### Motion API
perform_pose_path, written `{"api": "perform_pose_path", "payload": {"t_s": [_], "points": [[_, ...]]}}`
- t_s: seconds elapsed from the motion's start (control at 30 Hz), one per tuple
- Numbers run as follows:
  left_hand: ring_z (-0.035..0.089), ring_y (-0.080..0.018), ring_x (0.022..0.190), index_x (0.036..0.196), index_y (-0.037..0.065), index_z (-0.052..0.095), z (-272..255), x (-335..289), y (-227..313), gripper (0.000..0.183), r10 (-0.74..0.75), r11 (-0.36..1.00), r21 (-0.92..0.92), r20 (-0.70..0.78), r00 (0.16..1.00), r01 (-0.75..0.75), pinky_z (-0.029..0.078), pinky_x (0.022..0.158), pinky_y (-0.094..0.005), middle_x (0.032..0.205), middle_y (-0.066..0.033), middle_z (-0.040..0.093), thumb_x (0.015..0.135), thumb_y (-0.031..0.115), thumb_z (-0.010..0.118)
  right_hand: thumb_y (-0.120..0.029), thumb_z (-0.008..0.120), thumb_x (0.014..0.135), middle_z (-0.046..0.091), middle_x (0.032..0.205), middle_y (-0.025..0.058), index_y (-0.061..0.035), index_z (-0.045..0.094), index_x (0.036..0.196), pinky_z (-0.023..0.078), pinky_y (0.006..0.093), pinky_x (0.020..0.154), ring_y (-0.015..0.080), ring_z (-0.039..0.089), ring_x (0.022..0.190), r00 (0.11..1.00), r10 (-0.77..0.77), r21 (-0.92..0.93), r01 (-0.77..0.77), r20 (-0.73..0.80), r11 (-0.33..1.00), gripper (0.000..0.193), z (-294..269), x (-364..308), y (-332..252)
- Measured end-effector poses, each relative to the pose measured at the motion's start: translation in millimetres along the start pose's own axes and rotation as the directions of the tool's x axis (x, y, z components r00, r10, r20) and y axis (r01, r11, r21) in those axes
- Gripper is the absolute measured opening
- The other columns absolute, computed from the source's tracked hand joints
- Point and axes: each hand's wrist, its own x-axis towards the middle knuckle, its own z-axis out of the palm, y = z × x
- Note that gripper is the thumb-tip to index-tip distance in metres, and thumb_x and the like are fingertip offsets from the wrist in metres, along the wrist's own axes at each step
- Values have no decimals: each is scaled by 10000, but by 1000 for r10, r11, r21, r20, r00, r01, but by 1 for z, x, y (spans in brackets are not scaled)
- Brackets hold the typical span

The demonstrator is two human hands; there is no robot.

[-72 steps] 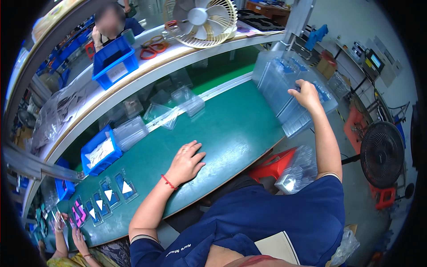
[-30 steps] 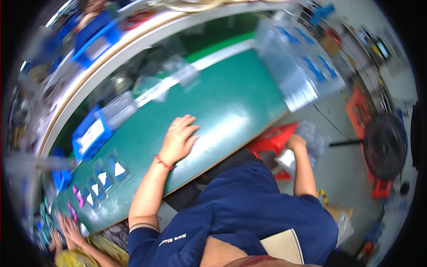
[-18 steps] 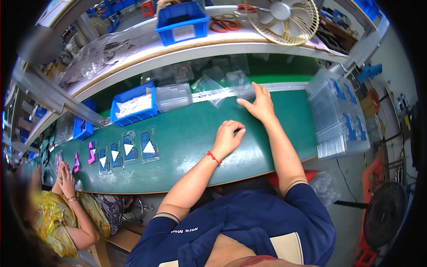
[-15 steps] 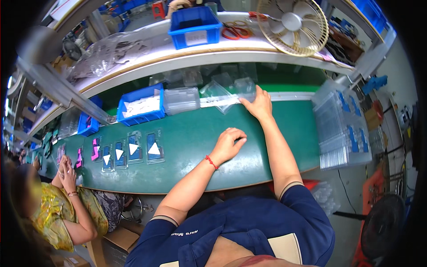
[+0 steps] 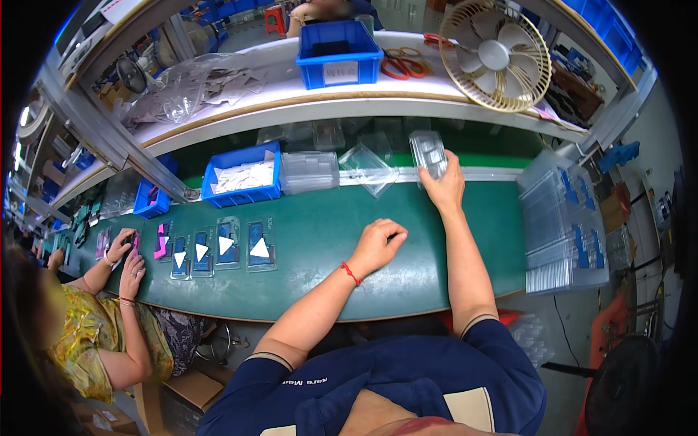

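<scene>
- The clear plastic stack (image 5: 429, 154) is standing tilted near the back of the counter (image 5: 327, 218), beyond the middle of its length; whether its lower end is touching anything I cannot tell.
- It is looking like several thin moulded layers nested together (glare is hiding the count), so it is probably weighing little, staying stiff along its ridges and flexing at its flat faces.
- Its glossy surface is likely inviting slips between layers, and a hard squeeze would be risking creases; a broad, light grip across both long edges is seeming safest.
- The right hand (image 5: 443, 186) is clamping the stack by its lower right part, leaving the upper end unsupported.
- The left hand (image 5: 376, 243) is resting on the counter, fingers curling loosely, with nothing visible in it; whether they are closing fully I cannot tell.
- A clear sheet (image 5: 368, 171) is leaning to the left of the stack; clear trays (image 5: 311, 173) and a blue bin (image 5: 247, 195) are lying farther left.
</scene>
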Motion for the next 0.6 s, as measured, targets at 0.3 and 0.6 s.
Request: {"api": "perform_pose_path", "payload": {"t_s": [0.3, 0.6], "points": [[614, -225, 733, 879, 18, 685, -1, 0, 3, 105, -85, 996, -23, -14, 996, 85, 468, 620, -312, 819, -100, 656, 841, 103, 635, -304, 782, 639, 555, 1082, 182, -50, 435, 1147, 479, 442, 807, 363, 570, 998, 1000, -24, -109, 25, 13, 994, 666, 3, -4, -4], [600, -213, 712, 881, 27, 689, -5, -1, 7, 105, -136, 990, -40, -32, 990, 134, 464, 616, -307, 813, -90, 651, 838, 108, 638, -293, 781, 610, 546, 1006, 186, -43, 454, 1047, 454, 449, 812, 364, 534, 928, 995, -93, -192, 97, 30, 977, 600, 6, 1, 3]]}}
